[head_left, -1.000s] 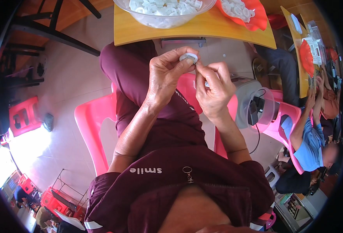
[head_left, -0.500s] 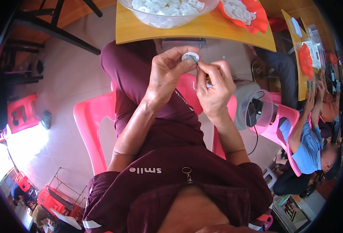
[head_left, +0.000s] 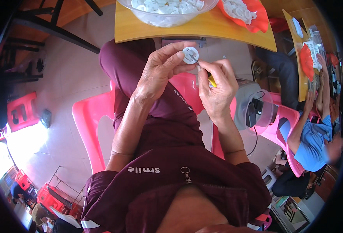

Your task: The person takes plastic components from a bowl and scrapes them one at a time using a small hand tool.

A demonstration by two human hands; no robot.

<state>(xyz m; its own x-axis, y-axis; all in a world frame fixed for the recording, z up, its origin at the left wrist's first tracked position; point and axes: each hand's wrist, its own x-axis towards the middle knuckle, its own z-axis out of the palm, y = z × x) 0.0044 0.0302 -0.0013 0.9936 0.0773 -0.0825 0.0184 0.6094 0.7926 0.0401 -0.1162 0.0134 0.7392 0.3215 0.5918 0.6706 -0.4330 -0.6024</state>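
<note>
My left hand (head_left: 159, 69) pinches a small round white plastic disc (head_left: 187, 59) by its edge, thumb over its face. The disc's inner face shows raised parts and slots. In my right hand (head_left: 219, 87) is a small screwdriver (head_left: 212, 80) with a yellow and black handle, partly covered by my fingers. Its thin metal shaft points up and left, and the tip lies on the disc's face. Both hands are held above my lap, short of the table edge.
On the wooden table (head_left: 202, 37) ahead stand a clear bowl (head_left: 163, 19) of white plastic parts and a red scalloped dish (head_left: 259, 25) with more. To the right are a clear tub (head_left: 266, 112) holding a black adapter, and a person (head_left: 309, 136) in blue seated at another table.
The left hand has tilted the disc so more of its face shows, and the thumb has drawn back. The right hand has turned, baring the screwdriver's yellow handle.
</note>
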